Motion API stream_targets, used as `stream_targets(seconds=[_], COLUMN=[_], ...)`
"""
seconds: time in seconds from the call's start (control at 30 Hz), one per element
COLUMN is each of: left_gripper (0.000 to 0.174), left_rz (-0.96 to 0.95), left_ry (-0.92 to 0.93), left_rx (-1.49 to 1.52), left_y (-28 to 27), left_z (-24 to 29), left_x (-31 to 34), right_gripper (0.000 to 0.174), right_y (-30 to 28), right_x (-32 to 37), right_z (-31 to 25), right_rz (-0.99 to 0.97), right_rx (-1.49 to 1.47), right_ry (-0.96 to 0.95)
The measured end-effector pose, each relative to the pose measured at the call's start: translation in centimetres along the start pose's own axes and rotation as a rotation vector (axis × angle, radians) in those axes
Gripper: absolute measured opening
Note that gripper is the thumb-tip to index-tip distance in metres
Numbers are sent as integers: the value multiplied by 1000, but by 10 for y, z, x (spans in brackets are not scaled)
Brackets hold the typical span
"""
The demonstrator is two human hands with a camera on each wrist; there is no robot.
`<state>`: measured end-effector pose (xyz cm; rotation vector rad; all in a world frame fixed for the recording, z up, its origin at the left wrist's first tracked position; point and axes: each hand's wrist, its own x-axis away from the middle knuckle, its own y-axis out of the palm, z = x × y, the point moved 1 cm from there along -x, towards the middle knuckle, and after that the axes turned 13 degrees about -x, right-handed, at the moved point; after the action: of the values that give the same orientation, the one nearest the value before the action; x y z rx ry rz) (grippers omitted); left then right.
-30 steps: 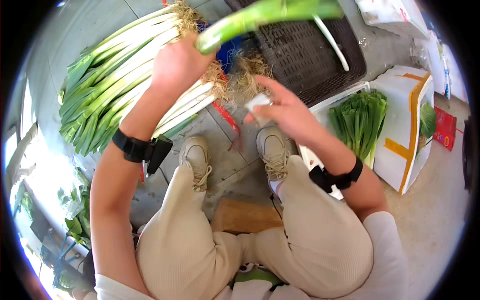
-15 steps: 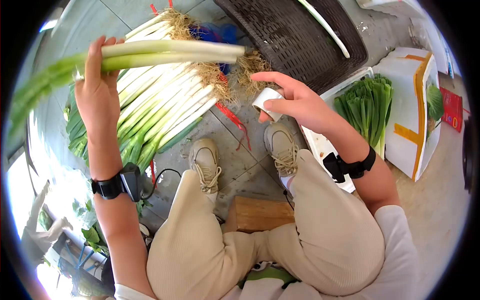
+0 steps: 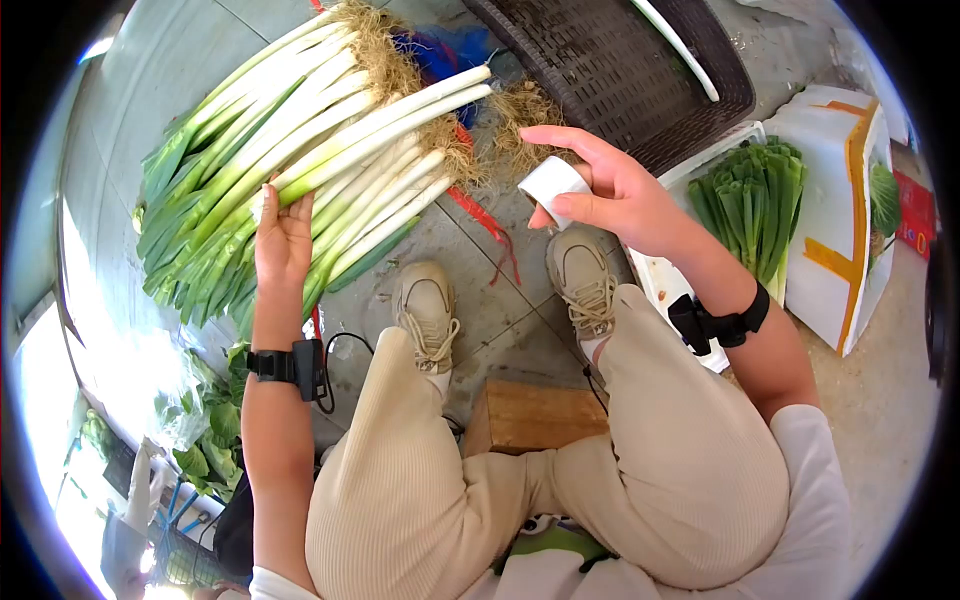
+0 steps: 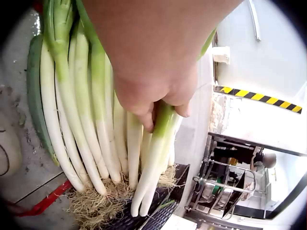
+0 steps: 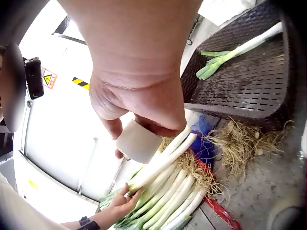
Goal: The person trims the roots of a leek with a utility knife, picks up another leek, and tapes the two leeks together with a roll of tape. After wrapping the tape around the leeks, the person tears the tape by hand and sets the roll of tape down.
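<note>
Leeks (image 3: 400, 119) in left hand (image 3: 284, 240), diagonal, white ends (image 3: 470, 82) toward brown basket (image 3: 615, 85)

Two leeks (image 3: 430, 99) — aslant over the pile (image 3: 215, 215); white roll (image 3: 560, 184) — tilted.

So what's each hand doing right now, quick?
Left hand: closed around two rootless leeks.
Right hand: holding a white roll.

Leek stalks (image 3: 400, 120) looked smooth, glossy; roots (image 5: 237, 146) rough. White roll (image 3: 558, 190) looked smooth. Basket (image 3: 620, 80) looked plastic, woven-textured. Trousers (image 3: 690, 430) were ribbed cloth. Block (image 3: 540, 415) looked wooden.
</note>
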<state>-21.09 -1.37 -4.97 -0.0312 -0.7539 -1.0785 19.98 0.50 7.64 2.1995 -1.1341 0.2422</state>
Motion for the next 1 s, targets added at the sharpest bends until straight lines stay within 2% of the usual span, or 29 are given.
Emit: stream_targets(seconds=[0.1,0.13,0.17,0.23,0.27,0.4,0.47,0.63,0.73,1.0], left_gripper=[34,49,49,66,79,75,66,62,68,68], left_rz=[15,43,44,139,112,118,81,160,181,247], left_ry=[-72,-50,-50,-160,-142,-233,-298,-252,-236,-216], left_rx=[22,-41,-39,-208,-253,-264,-218,-107,-68,-88], left_y=[4,9,13,29,29,27,26,31,28,32], left_z=[-8,-8,-5,6,6,0,-3,-26,-45,-53], left_x=[1,4,7,20,20,21,21,22,22,20], right_gripper=[59,60,60,55,55,41,36,24,21,22], right_y=[2,2,1,-1,-2,-6,-6,-9,-14,-19], right_x=[1,3,3,5,5,7,8,9,9,6], right_z=[0,0,1,2,2,4,6,9,12,14], right_rz=[-4,-4,-5,-29,-30,-18,-12,22,41,44], right_rx=[-18,-22,-21,82,83,100,96,113,83,27], right_ry=[5,12,13,-33,-32,-21,-26,-35,-65,-87])
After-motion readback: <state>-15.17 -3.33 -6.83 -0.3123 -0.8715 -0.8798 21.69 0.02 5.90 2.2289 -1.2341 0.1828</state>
